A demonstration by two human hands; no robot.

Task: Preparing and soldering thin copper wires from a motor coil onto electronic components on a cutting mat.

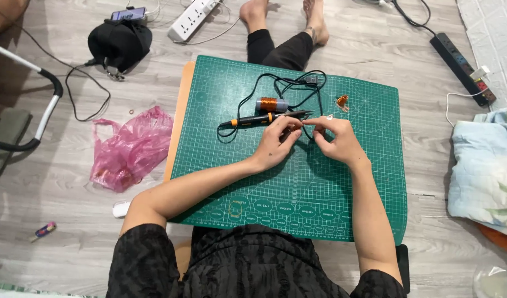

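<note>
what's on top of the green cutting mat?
On the green cutting mat: soldering iron with black cord, copper wire spool, small copper tangle, both hands. Whatever they pinch is hidden.

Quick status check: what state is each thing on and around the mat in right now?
Left hand: pinched on something small.
Right hand: pinching too; item too small to tell.
Soldering iron: lying flat on the cutting mat.
Copper wire spool: on its side.
Pink plastic bag: crumpled on floor.

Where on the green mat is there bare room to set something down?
Bare: the mat's near half, between the forearms, and its left strip beside the wooden edge. Crowded: the far middle, where both hands meet by the soldering iron, copper spool and black cord.
</note>
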